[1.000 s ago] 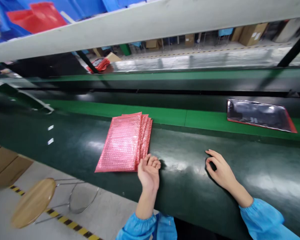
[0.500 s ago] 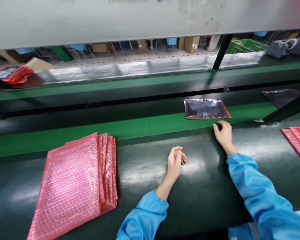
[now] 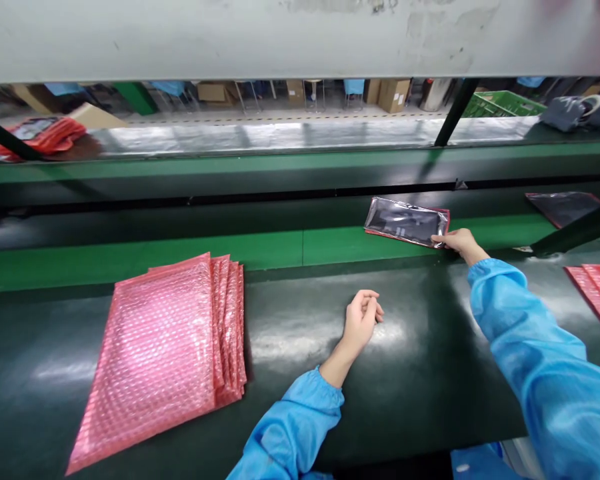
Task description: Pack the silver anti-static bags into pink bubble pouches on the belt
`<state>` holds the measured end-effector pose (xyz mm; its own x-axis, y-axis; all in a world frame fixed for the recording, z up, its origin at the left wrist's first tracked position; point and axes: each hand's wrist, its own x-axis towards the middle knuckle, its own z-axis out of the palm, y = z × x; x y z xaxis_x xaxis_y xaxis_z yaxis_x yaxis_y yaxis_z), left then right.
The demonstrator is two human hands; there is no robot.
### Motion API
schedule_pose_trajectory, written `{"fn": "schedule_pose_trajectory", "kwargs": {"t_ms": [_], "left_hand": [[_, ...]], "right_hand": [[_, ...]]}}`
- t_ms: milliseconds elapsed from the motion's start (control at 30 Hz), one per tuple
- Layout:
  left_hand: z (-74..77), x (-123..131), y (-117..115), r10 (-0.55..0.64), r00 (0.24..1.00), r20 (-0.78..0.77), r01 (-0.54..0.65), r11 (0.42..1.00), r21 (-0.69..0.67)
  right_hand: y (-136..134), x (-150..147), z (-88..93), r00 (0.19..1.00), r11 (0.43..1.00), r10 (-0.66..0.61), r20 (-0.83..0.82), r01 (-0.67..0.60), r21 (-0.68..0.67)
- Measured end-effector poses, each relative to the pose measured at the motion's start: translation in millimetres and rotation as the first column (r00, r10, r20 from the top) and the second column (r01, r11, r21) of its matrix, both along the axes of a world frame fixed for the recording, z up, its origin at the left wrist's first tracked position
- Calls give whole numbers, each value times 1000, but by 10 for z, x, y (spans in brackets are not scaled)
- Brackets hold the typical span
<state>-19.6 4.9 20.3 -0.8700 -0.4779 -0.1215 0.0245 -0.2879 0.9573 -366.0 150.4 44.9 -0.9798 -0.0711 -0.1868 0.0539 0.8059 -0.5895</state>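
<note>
My right hand (image 3: 457,241) reaches far forward and pinches the near right corner of a shiny dark packet with a red edge (image 3: 405,222), which lies on the green conveyor strip (image 3: 180,257). My left hand (image 3: 363,318) rests on the dark glossy worktop (image 3: 405,373) with its fingers loosely curled and nothing in it. A fanned stack of pink bubble-wrap bags (image 3: 167,350) lies on the worktop to the left of that hand. Both arms wear blue sleeves.
A second dark packet (image 3: 563,205) lies farther right on the belt. More pink bags (image 3: 597,290) sit at the right edge. A grey shelf board (image 3: 280,33) spans overhead, with a black post (image 3: 455,110) behind. Cardboard boxes and a green crate stand in the background.
My right hand moved forward from the worktop edge and closed on the dark packet's corner. The left hand has barely moved since half a second ago; the view had swung right before that.
</note>
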Motion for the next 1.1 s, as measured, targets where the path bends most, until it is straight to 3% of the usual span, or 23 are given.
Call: {"fn": "schedule_pose_trajectory", "kwargs": {"t_ms": [133, 300, 433, 567, 700, 867, 967, 1100], "left_hand": [[-50, -21, -30, 6, 1000, 12, -7, 998, 62], [-48, -40, -228, 23, 999, 30, -32, 933, 359], [-29, -46, -388, -18, 999, 43, -9, 831, 556], [-78, -70, -369, 38, 998, 58, -63, 860, 506], [-125, -101, -327, 138, 989, 61, -151, 894, 423], [-122, -60, -635, 287, 956, 62, -290, 891, 348], [-107, 38, -926, 309, 948, 81, -319, 897, 305], [-104, 165, -1198, 375, 922, 99, -388, 890, 239]], "right_hand": [[-158, 465, 133, 994, 966, 82, 79, -59, -252], [-248, 1420, 171, 941, 789, 296, 162, -145, -597], [-154, 2284, 24, 867, 686, 429, 253, -131, -715], [-45, 2806, -79, 822, 660, 468, 325, -81, -747], [29, 2831, -49, 863, 627, 402, 307, -14, -779], [254, 2570, 23, 984, 526, 45, 171, 122, -841], [527, 2417, 55, 978, 475, -120, 168, 205, -856], [987, 2280, 121, 892, 337, -374, 254, 386, -859]]}}
